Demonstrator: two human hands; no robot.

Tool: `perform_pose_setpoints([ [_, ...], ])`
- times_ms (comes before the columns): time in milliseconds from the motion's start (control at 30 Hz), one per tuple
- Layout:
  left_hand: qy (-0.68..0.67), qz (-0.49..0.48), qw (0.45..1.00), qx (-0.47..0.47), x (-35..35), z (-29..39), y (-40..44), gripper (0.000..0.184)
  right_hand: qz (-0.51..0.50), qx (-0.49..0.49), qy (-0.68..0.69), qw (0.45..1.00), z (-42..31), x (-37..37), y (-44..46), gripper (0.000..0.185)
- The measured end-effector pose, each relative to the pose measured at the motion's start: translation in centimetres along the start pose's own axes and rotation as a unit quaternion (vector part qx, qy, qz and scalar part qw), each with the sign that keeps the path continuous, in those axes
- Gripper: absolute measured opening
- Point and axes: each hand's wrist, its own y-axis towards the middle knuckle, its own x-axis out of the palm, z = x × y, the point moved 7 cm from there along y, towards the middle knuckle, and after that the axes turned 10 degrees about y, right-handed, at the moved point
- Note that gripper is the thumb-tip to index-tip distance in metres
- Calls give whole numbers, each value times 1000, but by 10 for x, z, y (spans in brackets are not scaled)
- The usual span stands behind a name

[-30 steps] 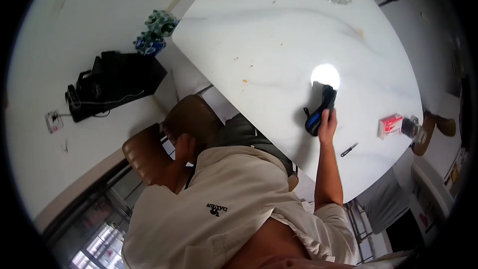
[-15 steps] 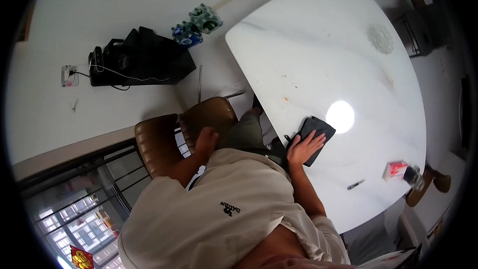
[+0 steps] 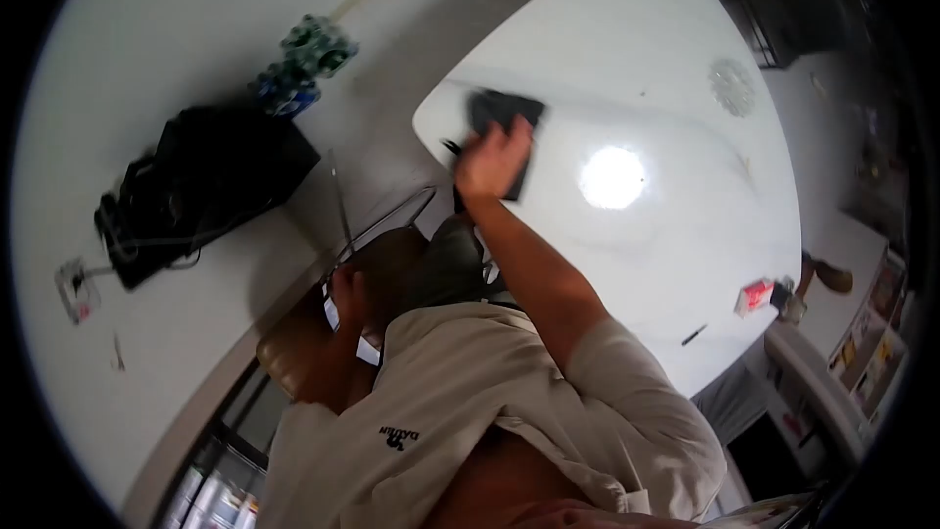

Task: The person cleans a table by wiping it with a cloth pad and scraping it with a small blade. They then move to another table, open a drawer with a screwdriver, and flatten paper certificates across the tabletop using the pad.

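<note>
Pouch [image 3: 504, 109] under right hand [image 3: 493, 159], box [image 3: 754, 298] (on table [image 3: 607, 269])

1. Right arm [image 3: 546, 269]: It is reaching forward from the shoulder and slanting inward, well ahead of the torso [image 3: 441, 372].
2. Right elbow [image 3: 587, 333]: It is bending slightly; the bare forearm is running nearly straight up to the wrist.
3. Right wrist [image 3: 473, 198]: It is angling the grip away from the forearm line.
4. Right grip [image 3: 493, 159]: It is showing its back upward, palm facing down. The fingers [image 3: 517, 139] are pointing forward and outward, slightly spread.
5. Left arm [image 3: 333, 362]: It is hanging close beside the torso, forearm pointing forward.
6. Left grip [image 3: 351, 296]: It is resting low near the left hip; shadow and blur are obscuring finger detail.
</note>
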Motion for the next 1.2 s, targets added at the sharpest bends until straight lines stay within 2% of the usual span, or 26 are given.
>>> perform_pose_setpoints([
  [67, -13, 24, 1000, 14, -10, -11, 11, 35, 7, -88, 38, 995, -31, 49, 36, 22],
  [100, -18, 38, 999, 18, -17, -15, 14, 35, -14, -103, 96, 990, -51, 61, 53, 26],
  [133, -83, 46, 995, 9, -22, -13, 15, 35, -19, -135, 148, 980, -61, 75, 64, 32],
  [167, -86, 33, 996, -12, -23, -17, 18, 35, -25, -107, 230, 967, -66, 85, 76, 29],
  [200, -88, 22, 995, -36, -24, -25, 20, 35, -54, 33, 281, 958, -63, 94, 90, 27],
  [233, -90, 13, 994, -61, -24, -35, 20, 35, -83, 171, 329, 925, -56, 106, 99, 28],
  [267, -111, 16, 992, -59, -16, -49, 20, 37, -50, 214, 393, 893, -46, 115, 109, 30],
  [333, -68, 2, 995, -70, -10, -49, 18, 39, 7, 295, 514, 806, -32, 117, 118, 35],
  [367, -44, -4, 996, -78, -11, -50, 15, 40, -36, 307, 658, 687, -31, 105, 120, 39],
  [400, -39, -10, 997, -65, -8, -52, 20, 41, -38, 357, 668, 652, -44, 68, 119, 34],
  [433, -34, -16, 998, -52, -3, -53, 27, 42, -51, 365, 696, 616, -40, 44, 118, 32],
  [467, -29, -23, 999, -39, -1, -54, 33, 43, -79, 326, 735, 589, -20, 31, 114, 28],
  [533, -77, -41, 995, -50, -1, -48, 48, 43, -68, 339, 720, 602, 11, -23, 91, 25],
  [600, -115, -53, 991, -43, -2, -25, 69, 42, -43, 343, 672, 655, 29, -80, 60, 30],
  [667, -140, -62, 988, -26, -18, 13, 81, 41, -32, 313, 604, 732, 46, -125, 21, 38],
  [733, -201, -96, 972, -69, -11, 23, 91, 39, -61, 284, 423, 858, 87, -160, -32, 34],
  [767, -232, -114, 962, -90, -4, 27, 95, 38, -62, 276, 358, 890, 103, -172, -58, 42],
  [833, -236, -136, 958, -86, 3, 35, 100, 36, -9, 123, 217, 968, 93, -189, -82, 49],
  [867, -238, -147, 957, -82, 5, 38, 103, 35, -47, 149, 170, 973, 93, -190, -95, 60],
  [933, -206, -141, 967, -50, 19, 21, 107, 34, -102, 159, 92, 978, 110, -168, -122, 50],
  [967, -191, -136, 972, -32, 23, 16, 110, 33, -128, 8, -47, 991, 107, -152, -127, 45],
  [1000, -191, -137, 972, -24, 21, 21, 111, 33, -131, 2, -46, 990, 100, -138, -127, 39],
  [1067, -187, -140, 972, -9, 8, 32, 105, 32, -112, 3, -62, 992, 87, -115, -121, 42],
  [1100, -205, -128, 970, -29, 6, 26, 108, 32, -103, 17, -54, 993, 73, -100, -108, 44],
  [1200, -226, -112, 965, -76, -4, -3, 104, 32, -119, -36, -3, 992, 18, -43, -70, 32],
])
